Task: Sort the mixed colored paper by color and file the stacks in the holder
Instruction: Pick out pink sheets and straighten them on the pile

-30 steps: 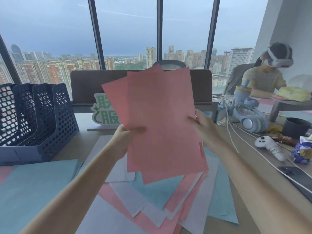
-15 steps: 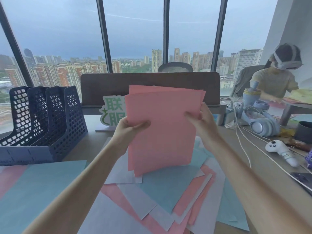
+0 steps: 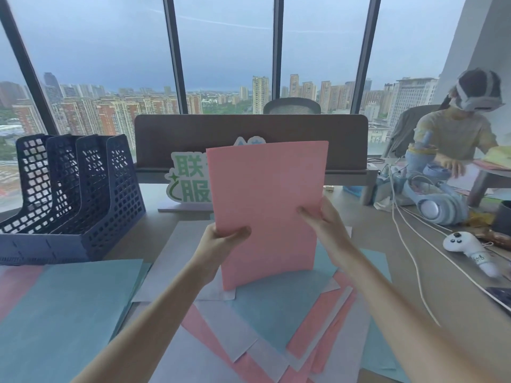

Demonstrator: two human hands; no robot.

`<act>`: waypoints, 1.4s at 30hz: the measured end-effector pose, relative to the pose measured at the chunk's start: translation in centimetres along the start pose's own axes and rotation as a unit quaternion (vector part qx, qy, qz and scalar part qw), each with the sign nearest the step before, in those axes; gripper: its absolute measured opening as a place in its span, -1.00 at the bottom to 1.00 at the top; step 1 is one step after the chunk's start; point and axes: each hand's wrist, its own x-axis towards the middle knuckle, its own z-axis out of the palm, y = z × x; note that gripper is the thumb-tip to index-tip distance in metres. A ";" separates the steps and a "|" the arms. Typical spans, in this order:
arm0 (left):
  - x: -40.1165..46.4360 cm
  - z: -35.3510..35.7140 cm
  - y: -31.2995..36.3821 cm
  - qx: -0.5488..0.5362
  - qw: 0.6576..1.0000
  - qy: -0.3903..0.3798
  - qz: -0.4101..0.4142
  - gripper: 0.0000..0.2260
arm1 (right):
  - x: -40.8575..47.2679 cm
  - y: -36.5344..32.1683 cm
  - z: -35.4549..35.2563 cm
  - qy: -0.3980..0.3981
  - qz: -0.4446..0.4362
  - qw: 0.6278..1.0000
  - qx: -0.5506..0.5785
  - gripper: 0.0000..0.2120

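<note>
I hold a stack of pink paper (image 3: 265,205) upright, its bottom edge standing on the mixed pile. My left hand (image 3: 218,244) grips its left edge, thumb in front. My right hand (image 3: 323,225) grips its right edge. The sheets are squared into one neat block. Under it lies a mixed pile (image 3: 276,322) of pink, blue and white sheets. A blue stack (image 3: 63,310) lies at the near left. The dark blue mesh file holder (image 3: 80,189) with several slots stands at the far left of the desk.
A green-and-white sign (image 3: 188,183) stands behind the pink stack, before a brown divider (image 3: 249,139). At the right lie headphones (image 3: 437,208), a white controller (image 3: 470,250) and white cables (image 3: 409,244). A person in a headset (image 3: 459,139) sits at the far right.
The fanned pink sheets have been brought together into one aligned stack, turned upright and lowered onto the pile. Both hands slid to its side edges.
</note>
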 end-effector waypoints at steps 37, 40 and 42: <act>-26.1 -28.1 9.0 -0.280 0.897 0.340 0.044 -0.82 | -11.0 -4.4 39.3 -0.147 0.135 0.978 0.054 -0.80; -29.3 -29.3 8.5 -0.345 0.872 0.338 0.077 -0.76 | -14.0 -5.0 41.8 -0.161 0.158 0.970 0.093 -0.81; -30.7 -29.8 8.1 -0.334 0.870 0.357 0.065 -0.78 | -15.7 -5.4 43.0 -0.169 0.167 0.965 0.107 -0.84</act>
